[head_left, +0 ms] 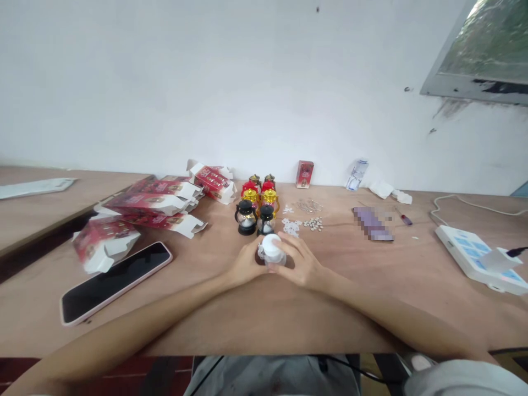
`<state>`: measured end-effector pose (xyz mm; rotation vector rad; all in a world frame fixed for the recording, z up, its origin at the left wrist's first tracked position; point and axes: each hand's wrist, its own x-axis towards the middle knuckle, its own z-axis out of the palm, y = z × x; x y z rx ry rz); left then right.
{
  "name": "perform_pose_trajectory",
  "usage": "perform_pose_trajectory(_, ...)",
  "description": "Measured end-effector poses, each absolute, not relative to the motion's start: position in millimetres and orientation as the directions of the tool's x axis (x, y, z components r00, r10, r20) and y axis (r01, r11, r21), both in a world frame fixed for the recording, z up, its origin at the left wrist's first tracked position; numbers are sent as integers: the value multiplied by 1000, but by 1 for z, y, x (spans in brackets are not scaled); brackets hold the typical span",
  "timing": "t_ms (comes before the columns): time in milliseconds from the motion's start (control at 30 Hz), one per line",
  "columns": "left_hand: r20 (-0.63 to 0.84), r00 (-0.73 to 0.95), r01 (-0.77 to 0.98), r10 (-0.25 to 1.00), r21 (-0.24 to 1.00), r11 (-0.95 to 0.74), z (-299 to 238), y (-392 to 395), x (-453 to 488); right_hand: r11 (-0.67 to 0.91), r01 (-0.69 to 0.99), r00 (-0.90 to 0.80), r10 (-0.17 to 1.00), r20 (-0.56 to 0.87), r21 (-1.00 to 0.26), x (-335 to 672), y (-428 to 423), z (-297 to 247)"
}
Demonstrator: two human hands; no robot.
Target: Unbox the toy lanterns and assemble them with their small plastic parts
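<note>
Pale wall (264,82), one, marked in places; we list it first for size.

Wooden table (231,324), one, brown-topped, set against the wall.

Red cartons (144,203), a loose heap on the left, several with white flaps open.

Power strip (457,245), white, at the right, a plug seated in it.

Phone (117,283), one, pink-edged and dark-screened (we note it lies face up, beside the nearest carton).

Hands, two, bare, meeting at the table's middle. The left hand (246,265) curls around the near left side of a white-capped piece (272,247); the right hand (304,263) closes on it from the other side, thumb and fingers bent about it. We record both grips as narrow and holding that piece, which sits between them, just in front of the lanterns.

Lanterns (246,219), small, in two columns: black nearest, then gold, red, and bronze-toned at the back.

Upright red box (304,174), one, near the wall.

Screwdriver (406,219), one, at the right.

White plastic bits (292,226), a cluster right of the black lanterns.

Silvery discs (313,224), many, loosely grouped just beside those bits; we count these smallest.
</note>
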<state>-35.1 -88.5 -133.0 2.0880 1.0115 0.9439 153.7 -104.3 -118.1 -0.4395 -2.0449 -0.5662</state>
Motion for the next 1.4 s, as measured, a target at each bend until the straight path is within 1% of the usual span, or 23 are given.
perform_pose_trajectory(67, 334, 418, 374, 845, 784, -495, -132, -86, -34, 810, 490, -486, -55, 873, 323, 156, -109, -114)
perform_pose_trajectory(100, 348, 399, 381, 848, 779, -499, -130, -87, -35, 809, 480, -467, -90, 880, 338, 158, -112, -110)
perform_pose_trajectory(133, 366, 381, 387, 849, 771, -505, -128, -89, -35, 820, 477, -437, -90, 895, 316, 160, -115, -105)
perform_pose_trajectory(267, 365, 355, 395, 861, 776, -492, -124, -100, -34, 896, 436, -303, 57, 951, 86, 163, -125, -84)
perform_pose_trajectory(333, 324, 381, 370, 866, 805, -464, -124, -103, -33, 916, 400, -296, 108, 949, 20, 163, -125, -79)
perform_pose_trajectory(367, 307, 389, 358, 868, 818, -450, -124, -104, -33, 920, 391, -318, 94, 944, 40, 163, -124, -79)
perform_pose_trajectory(400, 296, 393, 347, 870, 829, -439, -125, -105, -32, 916, 388, -355, 47, 934, 102, 163, -123, -81)
perform_pose_trajectory(500, 273, 405, 354, 872, 833, -425, -128, -105, -32, 840, 352, -559, -166, 812, 414, 165, -118, -92)
perform_pose_trajectory(533, 266, 412, 366, 871, 827, -426, -128, -104, -32, 814, 326, -612, -206, 763, 480, 166, -118, -96)
perform_pose_trajectory(567, 262, 419, 378, 869, 820, -430, -128, -104, -32, 807, 307, -636, -220, 739, 504, 167, -119, -98)
perform_pose_trajectory(600, 263, 422, 389, 868, 812, -435, -128, -103, -33, 823, 306, -629, -203, 750, 479, 169, -121, -99)
perform_pose_trajectory(667, 289, 417, 401, 862, 793, -460, -126, -101, -33, 880, 343, -532, -107, 840, 329, 173, -127, -92)
perform_pose_trajectory(700, 316, 415, 401, 853, 779, -483, -125, -100, -33, 902, 374, -472, -16, 882, 217, 175, -130, -86)
perform_pose_trajectory(767, 388, 413, 396, 824, 738, -546, -122, -99, -34, 896, 440, -366, 240, 899, -60, 178, -132, -69)
perform_pose_trajectory(800, 426, 418, 392, 803, 712, -582, -121, -99, -35, 867, 449, -329, 385, 862, -215, 179, -132, -60)
perform_pose_trajectory(867, 481, 445, 380, 756, 663, -645, -120, -99, -36, 752, 379, -317, 653, 688, -539, 178, -125, -46)
perform_pose_trajectory(900, 494, 463, 370, 736, 647, -667, -120, -99, -37, 665, 302, -351, 744, 569, -683, 176, -121, -41)
perform_pose_trajectory(967, 487, 496, 348, 719, 647, -678, -121, -99, -38, 446, 152, -464, 820, 335, -882, 172, -112, -39)
perform_pose_trajectory(1033, 454, 491, 345, 744, 682, -644, -124, -97, -39, 256, 55, -530, 826, 189, -965, 169, -105, -44)
perform_pose_trajectory(1100, 418, 466, 346, 780, 725, -596, -126, -95, -40, 139, -17, -528, 840, 127, -990, 167, -103, -52)
perform_pose_trajectory(1167, 390, 461, 342, 797, 750, -566, -127, -94, -40, 75, -67, -511, 854, 99, -995, 167, -104, -57)
perform_pose_trajectory(1267, 354, 510, 324, 784, 765, -556, -129, -94, -39, 38, -83, -533, 843, 76, -996, 170, -104, -57)
perform_pose_trajectory(1400, 326, 551, 310, 768, 775, -551, -127, -95, -38, 89, -4, -622, 780, 72, -996, 172, -103, -47)
